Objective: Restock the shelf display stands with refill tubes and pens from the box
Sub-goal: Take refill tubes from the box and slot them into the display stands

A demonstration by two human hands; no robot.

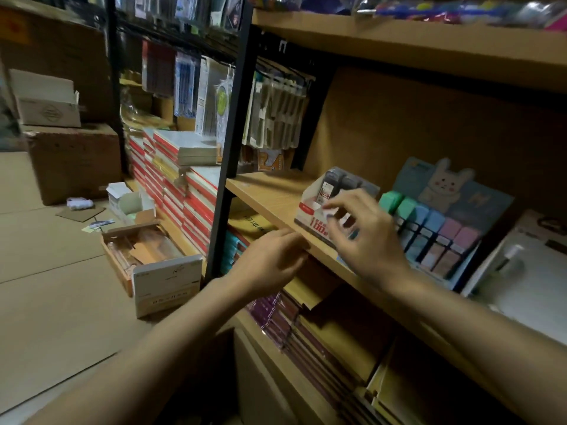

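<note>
Your refill stand [319, 210] is a white and red card tray on the wooden shelf [270, 194], near its front edge, tilted back. You've got dark grey refill tubes [343, 180] upright in its rear rows, one with a white label. Just right of it sits the pen stand [435, 228]: pastel green, blue and pink caps in a row, rabbit backing card upright behind. Your box [138, 250] lies open on the floor, lower left, well apart from the shelf, contents too blurred to tell.

**Off-task surroundings**

Red-spined notebook stacks [184, 191] left of black shelf upright [228, 167]. Hanging blister packs [276, 111] above. Brown carton [73, 162] on floor, opened white carton [46, 101] atop it. Purple packs [276, 314] on lower shelf.
</note>
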